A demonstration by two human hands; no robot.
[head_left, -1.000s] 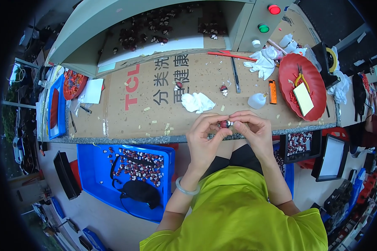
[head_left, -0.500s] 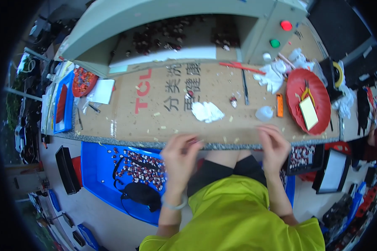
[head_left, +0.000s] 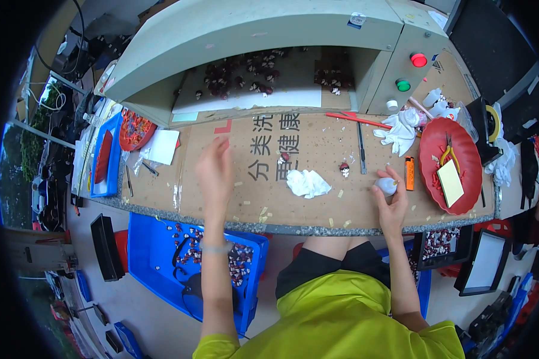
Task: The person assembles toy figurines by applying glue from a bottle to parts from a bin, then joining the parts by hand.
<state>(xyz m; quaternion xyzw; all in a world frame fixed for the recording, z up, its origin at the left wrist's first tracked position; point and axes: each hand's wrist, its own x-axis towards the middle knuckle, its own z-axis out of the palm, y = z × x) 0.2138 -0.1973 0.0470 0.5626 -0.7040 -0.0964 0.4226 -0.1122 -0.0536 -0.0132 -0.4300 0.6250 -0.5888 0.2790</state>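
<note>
My right hand (head_left: 392, 200) is closed around a small translucent white bottle (head_left: 385, 186) near the table's front edge. Smeared by motion, my left hand (head_left: 215, 173) hangs over the left part of the cardboard-covered table (head_left: 269, 206); whether anything is in its fingers does not show. Between the hands lie a crumpled white tissue (head_left: 307, 183) and two small dark-red-and-white pieces, one nearer the left (head_left: 283, 159) and one nearer the right (head_left: 344, 169). An orange, lighter-like object (head_left: 409, 173) sits just right of the bottle.
A grey machine (head_left: 251, 30) with similar pieces inside its opening spans the back. Rightward is a red scalloped dish (head_left: 430, 149) with yellow-handled pliers (head_left: 449, 154) and a pale yellow pad (head_left: 450, 182). White gloves (head_left: 398, 137) lie behind. Blue bins (head_left: 156, 251) stand below.
My right hand has moved onto the bottle and taken hold of it. My left hand, earlier pinching a small dark-red thing at the front edge, has moved left and farther over the table.
</note>
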